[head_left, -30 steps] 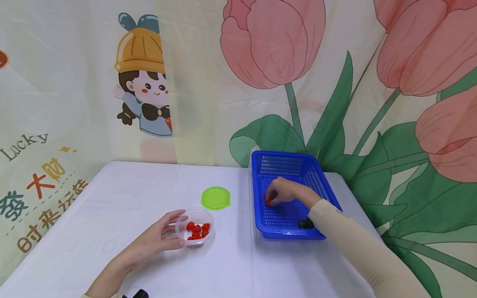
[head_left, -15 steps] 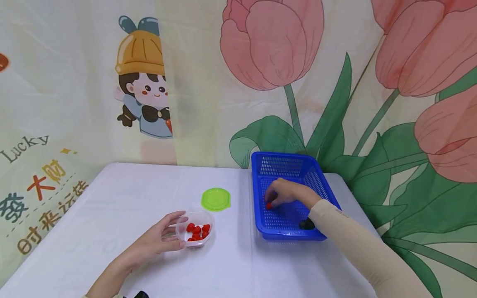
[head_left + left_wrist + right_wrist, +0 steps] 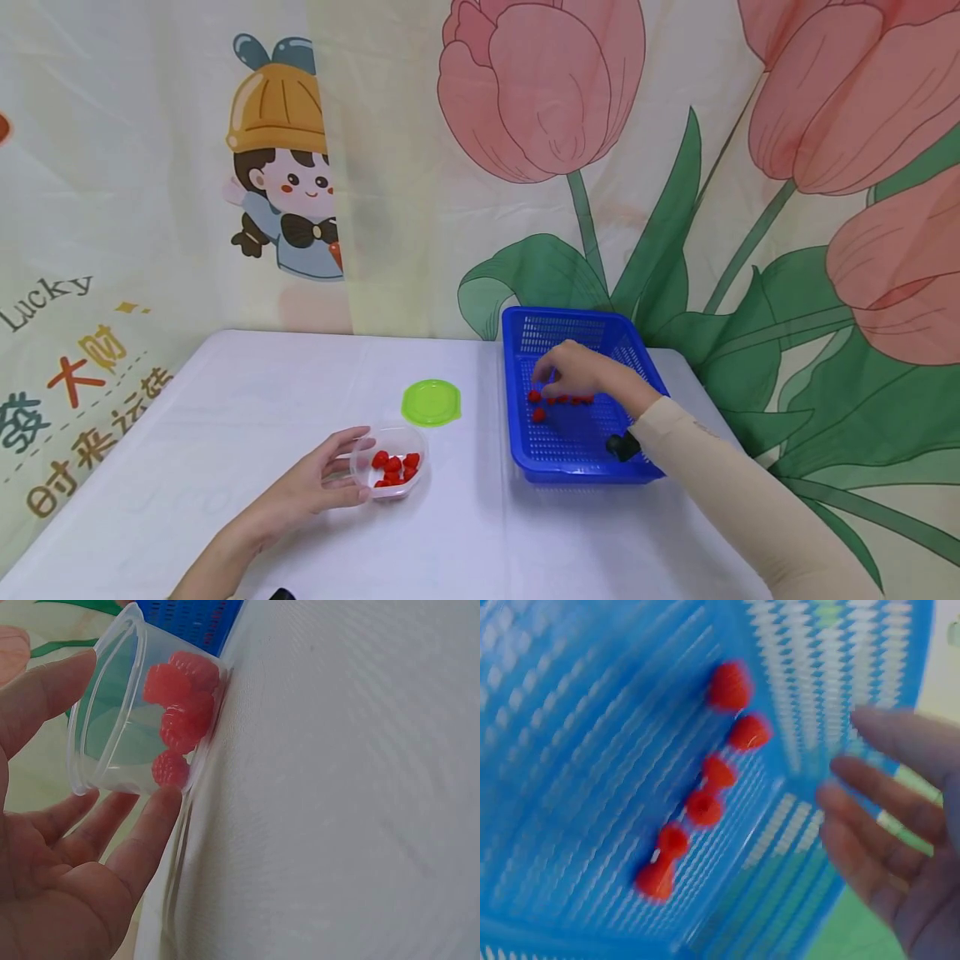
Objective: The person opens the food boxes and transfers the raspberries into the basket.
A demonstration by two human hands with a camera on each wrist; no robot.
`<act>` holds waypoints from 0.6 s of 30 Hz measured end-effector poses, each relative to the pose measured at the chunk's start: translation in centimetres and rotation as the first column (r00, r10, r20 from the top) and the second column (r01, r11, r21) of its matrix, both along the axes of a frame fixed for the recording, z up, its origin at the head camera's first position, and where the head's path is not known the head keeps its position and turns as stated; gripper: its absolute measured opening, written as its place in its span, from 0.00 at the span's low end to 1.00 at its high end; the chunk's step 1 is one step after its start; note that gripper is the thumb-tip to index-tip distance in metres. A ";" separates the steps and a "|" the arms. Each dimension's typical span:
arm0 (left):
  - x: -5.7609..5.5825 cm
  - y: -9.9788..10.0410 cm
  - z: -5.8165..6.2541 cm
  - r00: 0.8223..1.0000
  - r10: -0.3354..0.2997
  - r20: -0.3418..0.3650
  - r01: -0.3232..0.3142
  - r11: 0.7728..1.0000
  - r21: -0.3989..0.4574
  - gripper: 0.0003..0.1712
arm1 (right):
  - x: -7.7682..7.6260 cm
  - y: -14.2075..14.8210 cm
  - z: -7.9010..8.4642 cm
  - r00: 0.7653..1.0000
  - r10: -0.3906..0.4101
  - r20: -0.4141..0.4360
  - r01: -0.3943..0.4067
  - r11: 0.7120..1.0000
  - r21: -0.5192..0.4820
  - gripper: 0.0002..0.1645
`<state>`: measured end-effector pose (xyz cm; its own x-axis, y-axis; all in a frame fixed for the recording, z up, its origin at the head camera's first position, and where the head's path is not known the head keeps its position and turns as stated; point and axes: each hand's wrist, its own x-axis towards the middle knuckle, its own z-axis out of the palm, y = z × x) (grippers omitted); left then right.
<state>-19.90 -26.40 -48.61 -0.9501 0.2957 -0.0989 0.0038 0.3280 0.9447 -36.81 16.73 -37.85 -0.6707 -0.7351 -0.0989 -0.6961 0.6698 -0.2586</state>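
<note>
My left hand (image 3: 322, 477) holds a small clear plastic tub (image 3: 124, 712), thumb at the rim and fingers round its side. Several red toy raspberries (image 3: 184, 724) lie in the bottom of the tub, which stands on the white table. Inside the blue plastic basket (image 3: 581, 473), my right hand (image 3: 573, 371) hovers over more red raspberries (image 3: 538, 414), its fingers loosely bent with nothing between them. In the right wrist view these raspberries (image 3: 703, 808) form an uneven row on the basket floor, apart from the fingertips (image 3: 836, 832).
A bright green lid (image 3: 431, 402) lies on the white tablecloth (image 3: 300, 383) between tub and basket. Behind the table hangs a printed curtain with tulips (image 3: 562, 92). A black wrist device (image 3: 622, 446) shows below the right sleeve, over the basket.
My right hand has let go of a raspberry and risen slightly, uncovering the row of raspberries beneath it. My left hand and the tub have stayed in place.
</note>
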 end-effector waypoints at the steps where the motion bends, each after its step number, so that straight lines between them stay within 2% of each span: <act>1: 0.0 0.0 0.0 1.000 -0.001 -0.002 0.001 1.000 0.002 0.52 | 0.2 -0.1 0.4 1.000 0.000 -0.015 0.000 1.000 -0.012 0.13; 5: 0.0 0.0 0.0 1.000 -0.004 -0.011 0.004 1.000 0.011 0.52 | 1.3 -0.7 2.1 0.999 -0.005 -0.049 0.002 0.998 -0.064 0.14; 11: -0.1 0.0 0.1 1.000 -0.005 -0.019 0.006 1.000 0.015 0.53 | 3.2 -2.2 4.3 0.997 0.037 -0.065 -0.045 0.990 -0.135 0.17; 18: -0.1 0.1 -0.1 1.000 0.003 0.003 -0.003 1.000 0.015 0.53 | 5.2 -4.8 4.7 0.998 0.008 -0.058 -0.016 0.991 -0.135 0.18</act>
